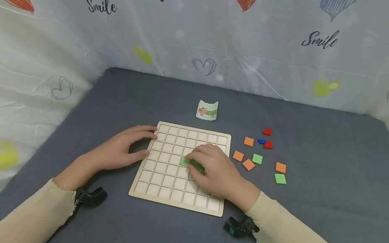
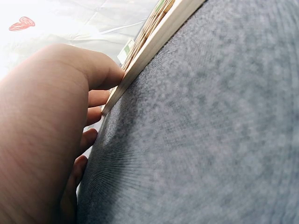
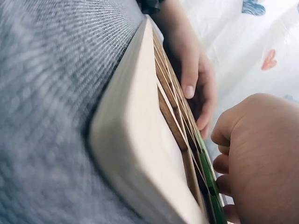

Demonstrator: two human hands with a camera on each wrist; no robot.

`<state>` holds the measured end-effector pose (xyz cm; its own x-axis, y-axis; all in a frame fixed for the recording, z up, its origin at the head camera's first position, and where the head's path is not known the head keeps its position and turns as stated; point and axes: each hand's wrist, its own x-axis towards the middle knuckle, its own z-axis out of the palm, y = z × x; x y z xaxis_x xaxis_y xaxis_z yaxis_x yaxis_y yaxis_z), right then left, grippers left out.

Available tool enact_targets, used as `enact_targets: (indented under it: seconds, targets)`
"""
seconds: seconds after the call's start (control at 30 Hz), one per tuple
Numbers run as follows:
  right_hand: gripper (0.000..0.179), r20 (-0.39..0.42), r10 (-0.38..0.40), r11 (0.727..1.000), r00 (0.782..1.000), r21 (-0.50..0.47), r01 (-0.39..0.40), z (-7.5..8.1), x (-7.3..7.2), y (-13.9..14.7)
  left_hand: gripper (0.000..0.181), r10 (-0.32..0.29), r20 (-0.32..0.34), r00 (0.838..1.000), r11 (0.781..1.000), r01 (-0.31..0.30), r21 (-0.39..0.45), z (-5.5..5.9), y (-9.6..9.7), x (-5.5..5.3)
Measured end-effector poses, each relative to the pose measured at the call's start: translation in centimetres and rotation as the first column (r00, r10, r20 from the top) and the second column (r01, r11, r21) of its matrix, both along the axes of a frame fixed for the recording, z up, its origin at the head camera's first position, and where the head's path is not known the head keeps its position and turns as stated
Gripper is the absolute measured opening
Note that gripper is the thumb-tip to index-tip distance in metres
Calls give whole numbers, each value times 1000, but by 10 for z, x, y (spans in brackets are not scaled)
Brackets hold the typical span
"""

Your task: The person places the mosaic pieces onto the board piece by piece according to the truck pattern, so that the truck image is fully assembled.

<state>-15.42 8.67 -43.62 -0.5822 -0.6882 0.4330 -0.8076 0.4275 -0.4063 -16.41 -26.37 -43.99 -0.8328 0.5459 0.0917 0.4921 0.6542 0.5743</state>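
A square wooden grid board (image 1: 166,180) lies on the grey cloth. My left hand (image 1: 119,148) rests beside its left edge, fingers extended; in the left wrist view the thumb (image 2: 105,72) touches the board's side. Over the board's middle is my right hand (image 1: 215,171), fingers bent above green tiles (image 1: 184,161) set in a row of cells. The right wrist view has the right fingertips (image 3: 223,184) at these green tiles (image 3: 216,205). Whether they pinch one is hidden by the hand.
Right of the board lie several orange square tiles (image 1: 248,141), two green tiles (image 1: 257,159), two red pieces (image 1: 267,131) and a blue piece (image 1: 261,141). A small picture card (image 1: 207,110) stands behind the board. A printed curtain (image 1: 209,26) hangs behind the table.
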Motion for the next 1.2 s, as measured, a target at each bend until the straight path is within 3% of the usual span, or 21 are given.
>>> enact_targets:
  seconds: [0.43,0.63,1.2]
  targets:
    - [14,-39,-4,1000,999,-3,3,5,7,7,49,6,-7,1000,1000,-6,-5,1,-6,1]
    - [12,-72,-32,999,997,-21,30,10,10,22,49,0,-12,1000,1000,0,-4,1,-1,-2]
    - [12,-93,-150,986,984,-88,142,-2,14,76,50,-4,-4,1000,1000,4,-5,-2,-1,-3]
